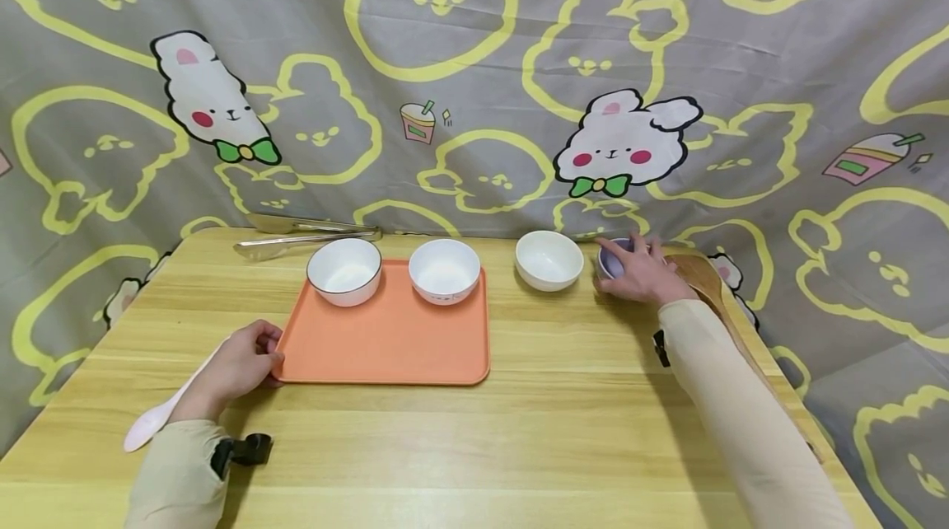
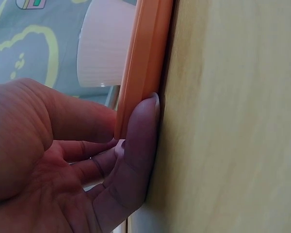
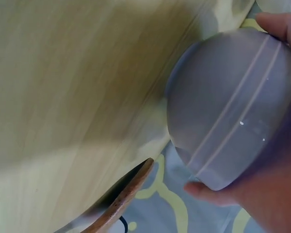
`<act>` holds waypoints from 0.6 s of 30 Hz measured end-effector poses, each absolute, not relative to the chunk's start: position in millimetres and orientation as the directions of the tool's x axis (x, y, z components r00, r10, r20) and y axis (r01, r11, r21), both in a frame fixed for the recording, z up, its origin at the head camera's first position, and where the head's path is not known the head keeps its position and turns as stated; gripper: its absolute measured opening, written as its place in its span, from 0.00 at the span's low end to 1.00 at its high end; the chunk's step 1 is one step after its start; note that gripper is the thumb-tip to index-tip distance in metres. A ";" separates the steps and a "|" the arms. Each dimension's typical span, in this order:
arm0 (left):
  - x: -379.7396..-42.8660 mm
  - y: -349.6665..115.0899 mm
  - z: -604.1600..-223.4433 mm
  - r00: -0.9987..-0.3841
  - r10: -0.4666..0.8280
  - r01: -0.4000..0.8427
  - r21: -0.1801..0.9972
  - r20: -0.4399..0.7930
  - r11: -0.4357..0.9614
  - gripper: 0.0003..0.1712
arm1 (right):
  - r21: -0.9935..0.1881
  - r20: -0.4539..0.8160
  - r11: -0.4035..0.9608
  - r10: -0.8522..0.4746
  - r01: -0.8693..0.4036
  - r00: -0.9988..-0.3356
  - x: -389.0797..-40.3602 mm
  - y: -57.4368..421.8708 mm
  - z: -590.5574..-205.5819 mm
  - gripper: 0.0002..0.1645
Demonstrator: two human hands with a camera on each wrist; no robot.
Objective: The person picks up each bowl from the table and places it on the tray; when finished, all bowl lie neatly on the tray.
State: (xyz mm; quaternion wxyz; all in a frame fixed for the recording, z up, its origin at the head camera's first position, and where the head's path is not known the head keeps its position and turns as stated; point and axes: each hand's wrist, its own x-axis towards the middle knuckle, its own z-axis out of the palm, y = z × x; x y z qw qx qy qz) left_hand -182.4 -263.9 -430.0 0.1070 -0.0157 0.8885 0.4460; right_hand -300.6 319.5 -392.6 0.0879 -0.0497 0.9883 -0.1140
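My left hand [image 1: 236,366] pinches the left edge of an orange tray [image 1: 385,348] near its front corner. In the left wrist view, fingers grip the rim of the tray [image 2: 146,53] from both faces. Two white bowls stand along the tray's back: a dark-rimmed bowl [image 1: 344,272] at left, another white bowl [image 1: 445,272] at right. At the back right, my right hand [image 1: 643,275] holds a purple bowl [image 1: 611,262] by its rim, fingers spread across it. The right wrist view shows this bowl's striped outer side [image 3: 228,107]. Whether it touches the table is unclear.
A cream bowl [image 1: 549,261] stands between the tray and the purple bowl. Metal tongs [image 1: 311,241] lie behind the tray. A pale pink spoon [image 1: 151,422] lies partly under my left forearm. Wooden utensils [image 1: 700,275] lie by the right edge, against the patterned curtain [image 1: 474,100].
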 end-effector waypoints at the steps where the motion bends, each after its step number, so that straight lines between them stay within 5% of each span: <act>1: -182.4 -264.2 -430.3 -0.977 0.068 -0.123 0.789 -0.204 0.602 0.17 | -0.236 -0.168 0.969 -0.116 -0.074 -0.979 -300.6 319.9 -392.4 0.50; 18: -184.5 -265.9 -431.8 -0.979 0.072 -0.112 0.795 -0.192 0.596 0.19 | -0.285 -0.158 0.954 -0.143 -0.093 -0.977 -290.7 328.6 -391.0 0.48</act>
